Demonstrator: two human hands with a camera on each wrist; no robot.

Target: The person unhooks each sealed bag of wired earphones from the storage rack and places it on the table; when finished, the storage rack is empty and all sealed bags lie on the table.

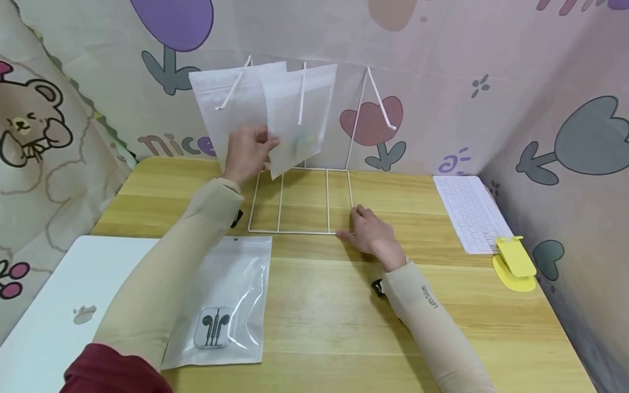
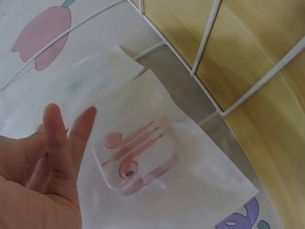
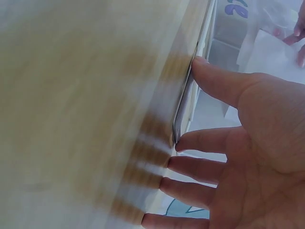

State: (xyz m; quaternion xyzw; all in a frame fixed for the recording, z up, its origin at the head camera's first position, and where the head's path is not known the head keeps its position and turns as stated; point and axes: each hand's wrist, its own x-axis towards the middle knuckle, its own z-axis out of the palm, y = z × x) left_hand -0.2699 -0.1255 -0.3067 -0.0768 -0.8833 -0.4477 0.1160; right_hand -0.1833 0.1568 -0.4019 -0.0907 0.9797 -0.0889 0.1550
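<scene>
A white wire display rack [image 1: 302,233] stands on the table with hooks at its top. Two frosted zip bags hang there: the left zip bag [image 1: 223,98] and the right zip bag [image 1: 307,93], with something greenish inside. My left hand [image 1: 248,153] pinches the left edge of the right bag in the head view; its fingertips are partly hidden. Pink earphones [image 2: 136,152] in a clear square case show through a bag in the left wrist view, beside the left fingers. At the rack's front right base corner, my right hand [image 1: 369,232] holds the frame between thumb and fingers.
Front left lie a silver laptop [image 1: 64,289] and a zip bag [image 1: 241,284] holding boxed dark earphones [image 1: 213,327]. On the right are a white keyboard [image 1: 469,213] and a yellow stand [image 1: 516,259]. Beside the bags, a third hook [image 1: 380,98] holds nothing. Printed cloth hangs behind.
</scene>
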